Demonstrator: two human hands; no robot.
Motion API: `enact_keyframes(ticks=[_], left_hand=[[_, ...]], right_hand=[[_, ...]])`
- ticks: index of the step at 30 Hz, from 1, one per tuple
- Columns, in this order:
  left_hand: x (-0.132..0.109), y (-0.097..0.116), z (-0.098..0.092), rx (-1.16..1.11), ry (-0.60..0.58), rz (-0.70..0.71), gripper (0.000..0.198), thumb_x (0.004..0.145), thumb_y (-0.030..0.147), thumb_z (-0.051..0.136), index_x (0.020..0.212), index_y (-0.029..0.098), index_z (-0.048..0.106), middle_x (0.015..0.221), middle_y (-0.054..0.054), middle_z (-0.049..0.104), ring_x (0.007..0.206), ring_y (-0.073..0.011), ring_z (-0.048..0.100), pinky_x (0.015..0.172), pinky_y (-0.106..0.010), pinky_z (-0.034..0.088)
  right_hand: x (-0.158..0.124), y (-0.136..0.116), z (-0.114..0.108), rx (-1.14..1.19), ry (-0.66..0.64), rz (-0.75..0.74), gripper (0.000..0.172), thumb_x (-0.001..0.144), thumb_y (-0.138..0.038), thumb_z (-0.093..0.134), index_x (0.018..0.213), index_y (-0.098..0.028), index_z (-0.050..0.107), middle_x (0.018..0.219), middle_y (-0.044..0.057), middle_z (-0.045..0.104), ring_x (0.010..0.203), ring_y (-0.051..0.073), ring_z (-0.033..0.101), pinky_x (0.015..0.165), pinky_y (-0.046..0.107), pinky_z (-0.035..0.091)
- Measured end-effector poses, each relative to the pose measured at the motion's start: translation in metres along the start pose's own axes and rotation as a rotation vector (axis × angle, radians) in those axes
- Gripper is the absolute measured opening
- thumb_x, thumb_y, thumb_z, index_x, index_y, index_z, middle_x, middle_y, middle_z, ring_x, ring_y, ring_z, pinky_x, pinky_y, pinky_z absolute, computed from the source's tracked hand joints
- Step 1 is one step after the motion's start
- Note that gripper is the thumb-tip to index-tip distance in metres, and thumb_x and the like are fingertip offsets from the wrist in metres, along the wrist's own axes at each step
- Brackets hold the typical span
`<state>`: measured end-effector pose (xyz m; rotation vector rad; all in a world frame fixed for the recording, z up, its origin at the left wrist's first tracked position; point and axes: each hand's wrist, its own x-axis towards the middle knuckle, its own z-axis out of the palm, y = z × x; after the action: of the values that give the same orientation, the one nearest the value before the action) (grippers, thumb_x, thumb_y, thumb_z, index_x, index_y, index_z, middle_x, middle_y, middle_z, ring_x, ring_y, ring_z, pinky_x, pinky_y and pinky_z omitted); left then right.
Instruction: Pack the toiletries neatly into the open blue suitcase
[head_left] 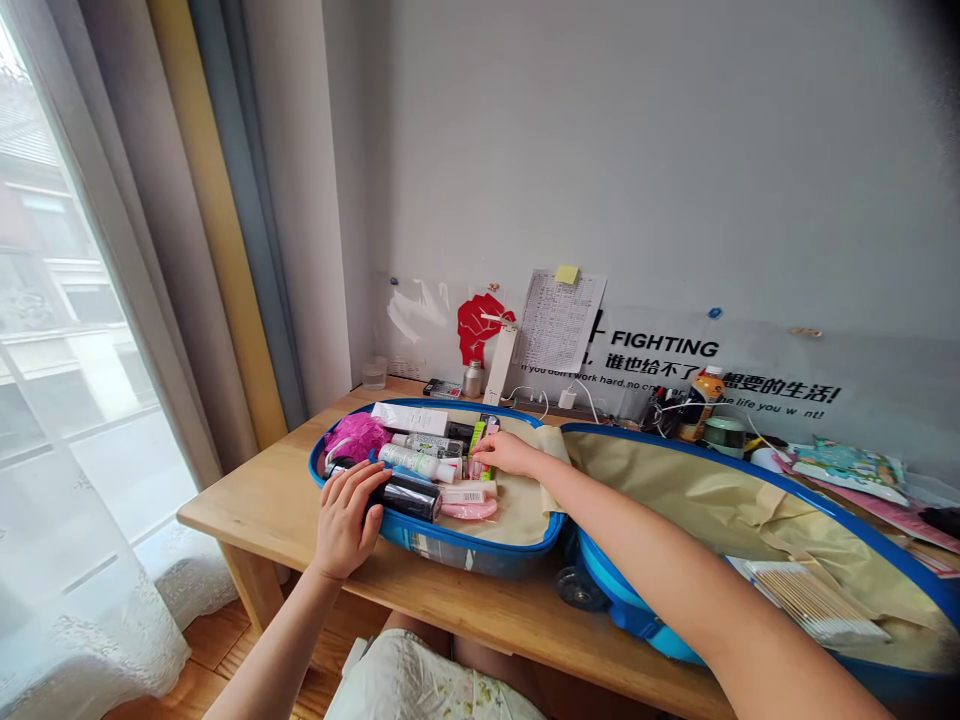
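An open blue-rimmed suitcase lies on the wooden desk, its left half (525, 515) filled with toiletries. My left hand (349, 515) rests on the near rim, fingers stretched over one end of a black bottle (411, 495). Inside that half, my right hand (508, 453) pinches a slim pink item (475, 468), partly hidden by the fingers, beside a green slim pack (477, 436). Around them lie a magenta bath puff (358, 437), a white box (411, 417), a white bottle (416, 461), a clear bottle (431, 446) and a pink item in clear wrap (469, 509).
The suitcase's right half (660, 455) has a beige lining and holds a pack of cotton swabs (814, 595). Behind stand a white lamp (501, 365), a plastic cup (374, 373), a drink bottle (699, 402) and cables. A curtain (180, 200) hangs left of the desk (255, 500).
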<state>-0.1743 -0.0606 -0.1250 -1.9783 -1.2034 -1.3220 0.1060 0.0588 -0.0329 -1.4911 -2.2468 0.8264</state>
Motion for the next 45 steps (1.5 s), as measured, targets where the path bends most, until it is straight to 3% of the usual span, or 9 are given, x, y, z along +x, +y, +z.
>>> enact_keyframes(ticks=[8,15,18,21,24,27,33,38,45], left_hand=[[0.004,0.002,-0.003,0.008,0.016,0.028,0.039,0.102,0.036,0.032,0.122,0.021,0.061,0.121,-0.010,0.070,0.117,-0.0256,0.060,0.102,-0.041,0.037],[0.002,0.002,-0.002,0.009,0.015,0.010,0.040,0.102,0.037,0.031,0.122,0.021,0.062,0.122,-0.010,0.071,0.117,-0.0255,0.061,0.102,-0.041,0.038],[0.001,0.001,-0.001,0.005,0.005,-0.004,0.041,0.101,0.038,0.032,0.123,0.022,0.063,0.122,-0.010,0.070,0.118,-0.0259,0.061,0.103,-0.041,0.038],[0.001,0.000,-0.001,0.001,0.006,0.003,0.040,0.101,0.037,0.034,0.123,0.022,0.063,0.122,-0.010,0.070,0.118,-0.0259,0.061,0.103,-0.041,0.038],[0.000,0.000,0.000,0.007,0.003,-0.001,0.040,0.101,0.038,0.033,0.124,0.022,0.063,0.122,-0.010,0.070,0.118,-0.0258,0.061,0.104,-0.041,0.037],[-0.001,-0.001,0.000,0.012,0.000,0.001,0.041,0.101,0.038,0.032,0.124,0.022,0.062,0.123,-0.010,0.070,0.118,-0.0257,0.060,0.105,-0.042,0.037],[-0.001,-0.001,0.000,-0.001,-0.005,-0.018,0.042,0.101,0.040,0.033,0.125,0.023,0.063,0.123,-0.010,0.070,0.119,-0.0263,0.061,0.105,-0.042,0.037],[-0.001,-0.001,0.000,0.000,-0.006,-0.022,0.042,0.101,0.040,0.033,0.125,0.022,0.063,0.123,-0.010,0.070,0.118,-0.0262,0.061,0.106,-0.042,0.037],[0.001,0.001,0.000,0.008,0.004,-0.012,0.043,0.102,0.039,0.031,0.123,0.022,0.063,0.121,-0.010,0.071,0.117,-0.0255,0.061,0.104,-0.042,0.038]], right_hand=[[0.002,0.002,-0.001,-0.019,0.028,0.038,0.029,0.094,-0.043,0.060,0.104,-0.016,0.066,0.103,0.004,0.069,0.092,0.016,0.066,0.087,0.038,0.055],[0.012,0.005,-0.006,0.042,0.113,0.044,0.031,0.095,-0.041,0.058,0.116,-0.018,0.064,0.123,0.008,0.064,0.108,0.019,0.063,0.094,0.042,0.054],[0.011,0.006,-0.006,0.079,0.150,0.013,0.029,0.094,-0.036,0.061,0.115,-0.017,0.064,0.115,0.007,0.067,0.101,0.017,0.065,0.091,0.040,0.055],[0.009,0.006,-0.006,0.120,0.184,0.008,0.027,0.089,-0.029,0.067,0.112,-0.016,0.064,0.091,0.003,0.071,0.079,0.012,0.066,0.074,0.029,0.056],[0.007,0.005,-0.006,0.138,0.184,0.012,0.019,0.085,-0.030,0.068,0.098,-0.017,0.066,0.072,-0.001,0.068,0.057,0.008,0.056,0.056,0.021,0.048],[0.006,0.005,-0.007,0.118,0.178,0.007,0.019,0.086,-0.036,0.065,0.087,-0.017,0.067,0.066,-0.003,0.064,0.049,0.006,0.047,0.050,0.020,0.040],[0.001,0.002,-0.006,0.010,0.108,-0.005,0.023,0.090,-0.037,0.062,0.079,-0.016,0.067,0.076,-0.001,0.065,0.066,0.009,0.055,0.062,0.022,0.046],[-0.002,-0.001,-0.004,-0.085,0.009,0.013,0.025,0.093,-0.040,0.062,0.096,-0.015,0.065,0.097,0.002,0.067,0.085,0.013,0.063,0.078,0.032,0.055],[-0.003,-0.002,-0.002,-0.132,-0.008,0.039,0.024,0.092,-0.039,0.064,0.096,-0.015,0.065,0.093,0.002,0.068,0.081,0.012,0.064,0.076,0.031,0.056]])
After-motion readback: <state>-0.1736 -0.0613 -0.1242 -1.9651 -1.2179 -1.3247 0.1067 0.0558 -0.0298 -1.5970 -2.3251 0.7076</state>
